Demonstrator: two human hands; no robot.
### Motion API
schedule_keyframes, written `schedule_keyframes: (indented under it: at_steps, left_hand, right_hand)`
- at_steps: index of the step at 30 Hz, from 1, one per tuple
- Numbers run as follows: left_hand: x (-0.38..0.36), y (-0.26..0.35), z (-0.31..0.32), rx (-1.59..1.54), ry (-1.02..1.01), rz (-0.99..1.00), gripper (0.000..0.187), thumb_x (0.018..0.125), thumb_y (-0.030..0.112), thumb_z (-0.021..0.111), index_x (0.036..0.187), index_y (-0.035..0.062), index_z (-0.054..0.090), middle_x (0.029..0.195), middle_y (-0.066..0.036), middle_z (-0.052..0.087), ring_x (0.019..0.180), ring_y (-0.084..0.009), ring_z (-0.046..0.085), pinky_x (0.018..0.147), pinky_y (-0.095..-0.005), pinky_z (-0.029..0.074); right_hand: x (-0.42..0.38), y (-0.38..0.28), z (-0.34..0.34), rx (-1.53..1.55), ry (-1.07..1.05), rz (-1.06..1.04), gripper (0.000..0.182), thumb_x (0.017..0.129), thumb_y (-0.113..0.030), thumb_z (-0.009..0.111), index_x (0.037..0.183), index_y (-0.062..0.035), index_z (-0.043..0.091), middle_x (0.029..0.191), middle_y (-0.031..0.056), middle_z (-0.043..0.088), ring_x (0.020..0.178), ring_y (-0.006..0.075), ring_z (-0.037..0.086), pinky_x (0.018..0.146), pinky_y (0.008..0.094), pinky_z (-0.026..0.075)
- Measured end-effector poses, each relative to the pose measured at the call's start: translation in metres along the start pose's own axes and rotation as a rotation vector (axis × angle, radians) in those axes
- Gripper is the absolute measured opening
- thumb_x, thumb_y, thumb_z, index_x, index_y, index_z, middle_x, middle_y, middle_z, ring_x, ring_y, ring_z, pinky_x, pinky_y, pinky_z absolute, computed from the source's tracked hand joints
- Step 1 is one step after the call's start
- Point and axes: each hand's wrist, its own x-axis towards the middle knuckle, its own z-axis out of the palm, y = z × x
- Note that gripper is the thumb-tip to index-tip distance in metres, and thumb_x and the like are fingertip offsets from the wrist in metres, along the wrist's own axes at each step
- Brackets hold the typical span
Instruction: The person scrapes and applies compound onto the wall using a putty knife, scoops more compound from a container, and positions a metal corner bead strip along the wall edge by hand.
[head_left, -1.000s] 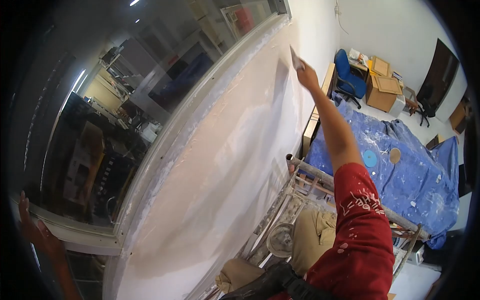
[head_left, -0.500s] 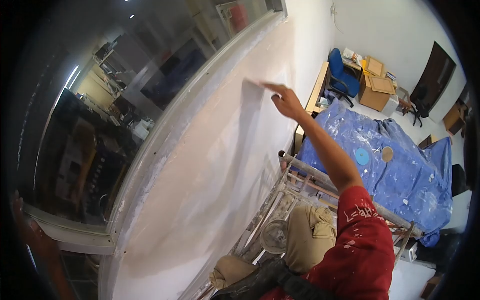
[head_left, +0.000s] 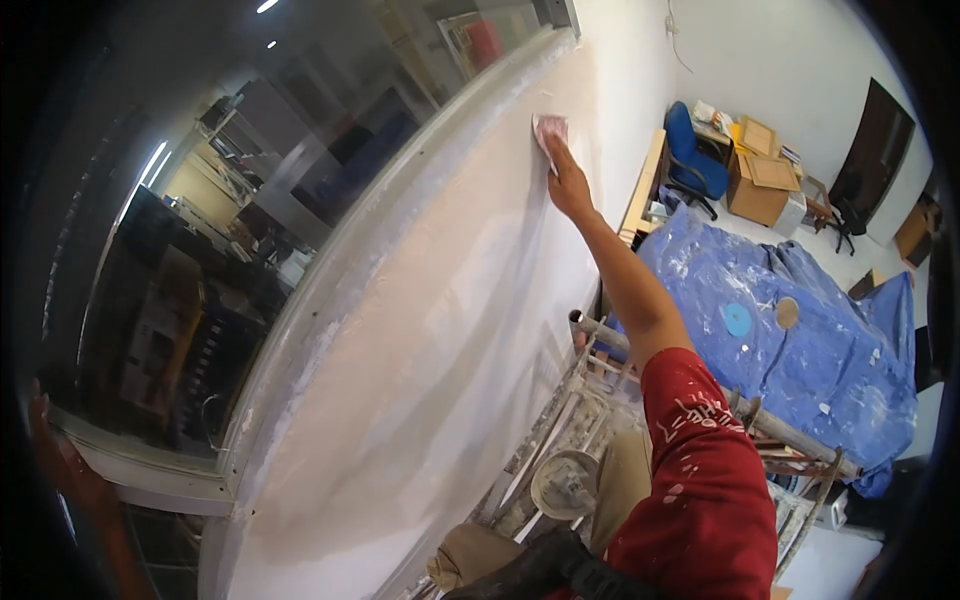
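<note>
My right hand (head_left: pixel 567 182) reaches up the wall, fingers pressing a small pinkish sheet of sandpaper (head_left: pixel 550 128) against the surface. The sheet lies over the beige patch (head_left: pixel 440 260) that runs below the window, near its upper end. At the far left, in dim light, my left hand (head_left: pixel 75 475) grips the corner of the metal window frame (head_left: pixel 150 488); part of its fingers is lost in the dark edge of the view.
Below me is a scaffold with a metal tube (head_left: pixel 800 436) and a splattered round bucket (head_left: pixel 565 484). A blue plastic sheet (head_left: pixel 760 270) drapes over things at right, with two discs on it. Behind stand a blue chair (head_left: pixel 697 155) and cardboard boxes (head_left: pixel 760 190).
My right hand has moved up and to the right along the wall with the sandpaper, which now lies flatter under the fingers. The left hand stays at the window frame.
</note>
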Motion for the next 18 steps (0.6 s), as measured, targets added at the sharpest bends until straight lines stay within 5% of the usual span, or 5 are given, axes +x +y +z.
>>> schedule_keyframes:
  at_steps: [2,4,8,11,18]
  left_hand:
    - [-0.003,-0.001,0.002,-0.055,0.008,-0.013,0.067,0.104,0.053,0.02,0.133,-0.0001,0.048,0.129,-0.017,0.059,0.117,-0.0367,0.057,0.11,-0.0582,0.019]
    - [-0.007,-0.006,0.0,-0.042,-0.019,0.004,0.065,0.104,0.052,0.022,0.133,-0.0002,0.048,0.131,-0.018,0.058,0.119,-0.0373,0.056,0.109,-0.0562,0.023]
    - [-0.008,-0.028,-0.012,0.082,-0.112,0.096,0.063,0.104,0.051,0.03,0.136,-0.0005,0.047,0.14,-0.022,0.052,0.129,-0.0387,0.051,0.107,-0.0485,0.039]
    - [-0.007,-0.039,-0.017,0.174,-0.15,0.194,0.062,0.104,0.049,0.03,0.136,-0.0005,0.047,0.141,-0.022,0.051,0.13,-0.0386,0.05,0.107,-0.0483,0.04]
    - [-0.006,-0.011,0.005,-0.058,-0.022,0.005,0.066,0.104,0.051,0.02,0.132,-0.0003,0.049,0.129,-0.017,0.06,0.122,-0.0354,0.054,0.112,-0.0557,0.02]
  right_hand:
    - [-0.064,0.014,-0.019,0.016,-0.175,0.022,0.072,0.076,0.015,0.039,0.143,-0.0112,0.047,0.149,0.0171,0.043,0.142,0.0315,0.036,0.117,0.0389,0.029]
    - [-0.114,0.021,-0.056,-0.002,-0.579,0.219,0.073,0.077,0.016,0.037,0.144,-0.0119,0.046,0.15,0.0124,0.044,0.141,0.0291,0.038,0.118,0.0382,0.029]
    - [-0.086,0.019,-0.069,-0.029,-0.226,0.113,0.072,0.078,0.015,0.039,0.145,-0.0121,0.045,0.149,0.0146,0.044,0.14,0.0302,0.039,0.117,0.0388,0.031]
    - [-0.001,0.006,-0.054,-0.069,0.026,-0.109,0.065,0.086,0.009,0.044,0.147,-0.0127,0.041,0.15,0.0167,0.041,0.139,0.0336,0.039,0.113,0.0395,0.035]
    - [0.02,0.005,-0.001,-0.072,-0.021,-0.024,0.075,0.079,0.013,0.045,0.15,-0.0105,0.035,0.154,0.018,0.035,0.143,0.0333,0.033,0.117,0.038,0.029]
